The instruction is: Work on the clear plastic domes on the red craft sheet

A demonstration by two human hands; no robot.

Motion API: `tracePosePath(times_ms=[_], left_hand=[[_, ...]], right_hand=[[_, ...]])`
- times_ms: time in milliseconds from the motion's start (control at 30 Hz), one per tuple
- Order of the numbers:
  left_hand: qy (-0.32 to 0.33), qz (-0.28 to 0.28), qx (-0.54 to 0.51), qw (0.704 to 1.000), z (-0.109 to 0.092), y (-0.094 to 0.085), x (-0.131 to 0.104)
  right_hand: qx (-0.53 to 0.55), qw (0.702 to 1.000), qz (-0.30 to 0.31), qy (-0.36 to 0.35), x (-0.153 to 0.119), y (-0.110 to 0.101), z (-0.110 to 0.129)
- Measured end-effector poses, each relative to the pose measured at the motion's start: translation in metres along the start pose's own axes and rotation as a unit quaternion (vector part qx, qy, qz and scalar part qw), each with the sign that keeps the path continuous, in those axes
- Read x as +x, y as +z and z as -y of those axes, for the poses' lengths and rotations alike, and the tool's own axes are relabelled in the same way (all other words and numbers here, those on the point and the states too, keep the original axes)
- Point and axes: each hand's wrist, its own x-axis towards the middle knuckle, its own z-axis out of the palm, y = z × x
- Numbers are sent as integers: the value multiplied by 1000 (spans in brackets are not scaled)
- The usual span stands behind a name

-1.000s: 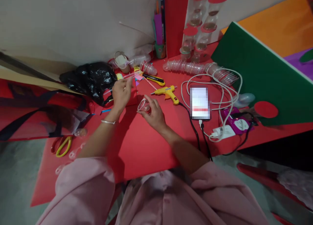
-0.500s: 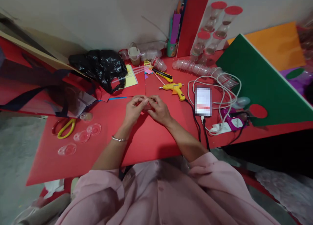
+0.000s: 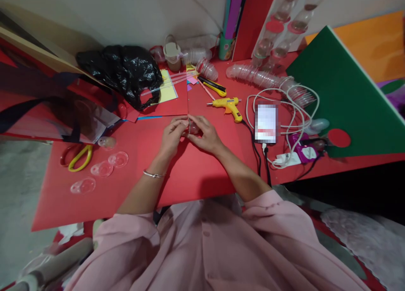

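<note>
Both hands meet above the red tabletop (image 3: 186, 181) around a small, rounded clear plastic piece (image 3: 193, 128). My left hand (image 3: 172, 135) pinches its left side, fingertips bent together. From the right, my right hand (image 3: 207, 136) curls thumb and fingers about the same piece. Fingers cover much of it, so its full shape is hidden. Over on the left lie several similar see-through pieces (image 3: 103, 168), flat-rimmed with a rounded end. Just beyond my right hand rests a yellow glue gun (image 3: 230, 106), nozzle pointing left.
Yellow-handled scissors (image 3: 80, 158) lie at left. Behind are a black plastic bag (image 3: 122, 74), a yellow utility knife (image 3: 213, 86) and nested clear cups (image 3: 256, 78). A phone (image 3: 266, 124) with coiled white cable and a leaning green board (image 3: 341, 97) occupy the right.
My right fingers have opened out somewhat around the clear plastic piece, which shows more now. The view has shifted slightly, so the objects on the table appear higher.
</note>
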Motion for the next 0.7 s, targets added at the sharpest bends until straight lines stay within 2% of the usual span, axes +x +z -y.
tracePosePath(times_ms=[100,167,300,367,433,600,700], left_hand=[[50,-11,61,997,-2,-2,-1],[53,-18,74,996,-2,-4,-1],[-31,18,2,999,-2,-5,-1],[-51,31,-14,998,-3,-5,-2],[-32,31,8,999,-5,-4,-3],[59,9,113,992,-4,-3,-5],[29,-28,66,997,-4,2,-5]], right_hand=[[7,999,-8,-44,0,1,-1],[8,998,-13,-68,-1,2,-3],[-4,999,-2,-54,-1,3,-6],[-9,999,6,-40,-2,3,-7],[-14,999,15,-39,-2,1,-8],[-26,997,10,-73,-2,-2,-7],[-18,998,-1,-60,-3,-1,-4]])
